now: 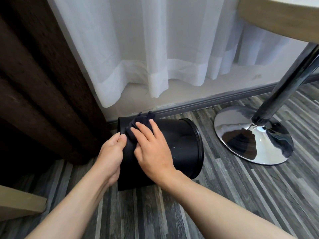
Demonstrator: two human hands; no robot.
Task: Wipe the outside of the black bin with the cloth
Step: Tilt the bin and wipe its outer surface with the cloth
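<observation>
Both hands work on one black bin (177, 144) that lies on its side on the grey wood-look floor (224, 195), near the wall's skirting board (215, 100). For its grip, the left hand (110, 156) closes over the bin's left-hand end, thumb on the outer wall and fingers curled around the edge out of sight, so it has hold of the bin itself. Whether that end is the bin's mouth or its base cannot be told. The right hand (151, 149) lies flat and spread, palm down, on top of the bin's side wall; its fingers press one dark cloth (138, 125) against the upper left part of the wall. That hand is opened out over the cloth, not closed around it, and the cloth bunches up beyond the fingertips, touching the bin. Both forearms are bare and reach in from the bottom of the view.

The bin's rimmed end points right, toward one round chrome table base (253, 137), which stands on the floor just beside it and apart from it. One dark metal pole (286, 83) rises from that base to the wooden edge of one surface (276, 18) at top right. Behind the bin hangs one sheer white curtain (155, 49), and to its left one heavy dark brown curtain (34, 75) reaches down to the floor. A few pale specks show on the bin's wall near its rimmed end.
</observation>
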